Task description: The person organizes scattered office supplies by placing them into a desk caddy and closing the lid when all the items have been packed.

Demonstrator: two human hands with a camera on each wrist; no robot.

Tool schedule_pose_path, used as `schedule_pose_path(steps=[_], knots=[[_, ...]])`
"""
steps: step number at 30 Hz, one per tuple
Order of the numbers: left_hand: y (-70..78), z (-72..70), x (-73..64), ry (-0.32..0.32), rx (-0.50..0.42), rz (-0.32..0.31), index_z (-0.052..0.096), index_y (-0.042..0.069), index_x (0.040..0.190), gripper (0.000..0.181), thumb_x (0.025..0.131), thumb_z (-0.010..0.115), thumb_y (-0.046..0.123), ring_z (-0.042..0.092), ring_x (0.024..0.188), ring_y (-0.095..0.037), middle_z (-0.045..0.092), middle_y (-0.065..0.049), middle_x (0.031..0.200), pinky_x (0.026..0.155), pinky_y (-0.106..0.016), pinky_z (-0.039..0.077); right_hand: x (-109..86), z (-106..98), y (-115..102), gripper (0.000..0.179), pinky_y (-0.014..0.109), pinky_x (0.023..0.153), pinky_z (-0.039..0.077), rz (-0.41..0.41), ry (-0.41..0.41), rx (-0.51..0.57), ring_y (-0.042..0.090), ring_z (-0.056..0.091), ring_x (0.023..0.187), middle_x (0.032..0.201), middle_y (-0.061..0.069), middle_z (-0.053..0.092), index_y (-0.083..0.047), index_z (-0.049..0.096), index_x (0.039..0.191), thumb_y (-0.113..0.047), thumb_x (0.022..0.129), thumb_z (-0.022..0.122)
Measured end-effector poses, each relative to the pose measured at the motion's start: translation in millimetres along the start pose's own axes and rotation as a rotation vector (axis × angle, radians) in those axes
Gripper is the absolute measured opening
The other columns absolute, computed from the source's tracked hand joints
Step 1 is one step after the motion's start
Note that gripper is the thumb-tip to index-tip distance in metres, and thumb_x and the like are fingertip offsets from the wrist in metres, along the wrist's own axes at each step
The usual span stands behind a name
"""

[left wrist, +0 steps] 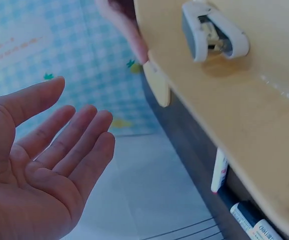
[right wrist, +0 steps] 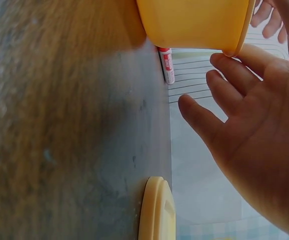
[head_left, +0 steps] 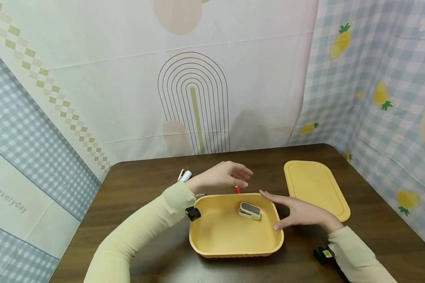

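Observation:
A yellow plastic box (head_left: 230,237) stands in front of me, with a small white-and-grey stapler (head_left: 250,211) lying inside near its back right corner. My left hand (head_left: 230,174) hovers over the box's back edge; its fingers are loosely spread and hold nothing, as the left wrist view shows. At the box's right end my right hand (head_left: 302,210) touches the rim, fingertips at the back corner and thumb on the right side. Behind the box lies a red-and-white marker (right wrist: 168,67), mostly hidden in the head view. Dark-capped markers (left wrist: 242,217) lie beside it.
A yellow lid (head_left: 316,188) lies flat on the dark wooden table (head_left: 156,251), right of the box. Behind my left sleeve is a white object (head_left: 185,175), partly covered. Patterned cloth (head_left: 262,78) hangs along the table's back and sides.

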State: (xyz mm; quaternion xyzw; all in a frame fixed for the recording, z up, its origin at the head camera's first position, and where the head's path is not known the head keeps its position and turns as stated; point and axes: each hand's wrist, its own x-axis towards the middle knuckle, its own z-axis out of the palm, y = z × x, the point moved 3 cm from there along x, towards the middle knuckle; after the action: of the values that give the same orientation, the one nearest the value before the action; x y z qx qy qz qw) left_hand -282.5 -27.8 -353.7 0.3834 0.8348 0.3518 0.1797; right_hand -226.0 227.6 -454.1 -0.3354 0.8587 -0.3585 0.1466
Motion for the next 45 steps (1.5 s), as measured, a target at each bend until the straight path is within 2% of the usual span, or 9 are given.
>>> schedule_pose_path(steps=[4, 9, 16, 19, 24, 27, 32, 40, 45], knots=[[0.4, -12.6, -3.6, 0.042, -0.024, 0.002, 0.065, 0.015, 0.134, 0.040, 0.094, 0.072, 0.022, 0.065, 0.109, -0.008, 0.070, 0.003, 0.121, 0.091, -0.026, 0.052, 1.0, 0.7, -0.2, 0.095, 0.039, 0.115, 0.032, -0.011, -0.011, 0.008, 0.031, 0.028, 0.147, 0.164, 0.010, 0.025, -0.024, 0.028, 0.161, -0.031, 0.084, 0.083], [-7.4, -31.9, -6.1, 0.086, -0.037, 0.026, 0.065, 0.014, 0.134, 0.041, 0.095, 0.072, 0.023, 0.064, 0.113, -0.012, 0.069, 0.001, 0.124, 0.092, -0.029, 0.052, 1.6, 1.9, 1.3, 0.096, 0.035, 0.115, 0.031, -0.014, -0.013, 0.027, 0.030, 0.028, 0.147, 0.164, 0.010, 0.025, -0.024, 0.027, 0.161, -0.030, 0.084, 0.083], [-19.7, -59.8, -13.0, 0.168, -0.170, 0.039, 0.064, 0.011, 0.134, 0.039, 0.096, 0.070, 0.020, 0.063, 0.116, -0.014, 0.067, -0.002, 0.127, 0.097, -0.033, 0.051, 0.8, 0.6, 3.2, 0.096, 0.028, 0.114, 0.029, -0.032, -0.001, 0.028, 0.030, 0.027, 0.147, 0.164, 0.012, 0.025, -0.023, 0.028, 0.161, -0.029, 0.083, 0.084], [-24.3, -68.7, -18.1, 0.211, -0.174, 0.024, 0.064, 0.011, 0.134, 0.040, 0.096, 0.070, 0.022, 0.063, 0.116, -0.015, 0.067, -0.002, 0.128, 0.097, -0.034, 0.051, -0.2, 0.9, 4.0, 0.097, 0.027, 0.114, 0.029, -0.042, 0.006, 0.014, 0.029, 0.027, 0.147, 0.164, 0.012, 0.025, -0.024, 0.028, 0.161, -0.030, 0.082, 0.085], [-33.1, -81.1, -27.7, 0.282, -0.120, -0.025, 0.064, 0.013, 0.135, 0.041, 0.095, 0.071, 0.023, 0.062, 0.117, -0.018, 0.066, -0.004, 0.129, 0.097, -0.037, 0.051, -0.6, 1.5, 5.0, 0.099, 0.028, 0.114, 0.030, -0.048, 0.008, 0.001, 0.028, 0.027, 0.147, 0.164, 0.013, 0.025, -0.025, 0.027, 0.161, -0.030, 0.081, 0.085], [-40.4, -86.8, -33.2, 0.313, -0.098, -0.050, 0.063, 0.013, 0.136, 0.042, 0.096, 0.071, 0.023, 0.061, 0.118, -0.021, 0.065, -0.005, 0.131, 0.098, -0.039, 0.050, -0.2, 1.5, 4.7, 0.099, 0.028, 0.114, 0.030, -0.047, 0.008, 0.004, 0.028, 0.027, 0.147, 0.164, 0.013, 0.025, -0.024, 0.027, 0.161, -0.030, 0.081, 0.085], [-53.1, -92.1, -46.2, 0.350, -0.112, -0.084, 0.062, 0.011, 0.137, 0.043, 0.096, 0.070, 0.022, 0.060, 0.121, -0.025, 0.063, -0.008, 0.132, 0.099, -0.042, 0.050, 1.1, 2.0, 2.9, 0.099, 0.029, 0.114, 0.031, -0.041, 0.010, 0.015, 0.029, 0.027, 0.147, 0.164, 0.012, 0.026, -0.023, 0.027, 0.161, -0.030, 0.081, 0.085], [-76.2, -93.7, -78.0, 0.377, -0.128, -0.141, 0.059, 0.007, 0.139, 0.046, 0.097, 0.070, 0.022, 0.060, 0.122, -0.028, 0.063, -0.011, 0.134, 0.093, -0.042, 0.054, 2.7, 3.5, 4.0, 0.098, 0.031, 0.114, 0.030, -0.041, -0.002, 0.027, 0.029, 0.026, 0.147, 0.164, 0.012, 0.025, -0.025, 0.027, 0.161, -0.029, 0.082, 0.085], [-91.3, -92.5, -95.1, 0.408, -0.100, -0.145, 0.060, 0.006, 0.138, 0.047, 0.096, 0.070, 0.022, 0.061, 0.121, -0.029, 0.064, -0.013, 0.132, 0.098, -0.044, 0.051, 1.6, 2.1, 6.7, 0.097, 0.030, 0.114, 0.030, -0.035, 0.007, 0.018, 0.030, 0.026, 0.147, 0.164, 0.010, 0.026, -0.025, 0.028, 0.161, -0.030, 0.082, 0.085]])
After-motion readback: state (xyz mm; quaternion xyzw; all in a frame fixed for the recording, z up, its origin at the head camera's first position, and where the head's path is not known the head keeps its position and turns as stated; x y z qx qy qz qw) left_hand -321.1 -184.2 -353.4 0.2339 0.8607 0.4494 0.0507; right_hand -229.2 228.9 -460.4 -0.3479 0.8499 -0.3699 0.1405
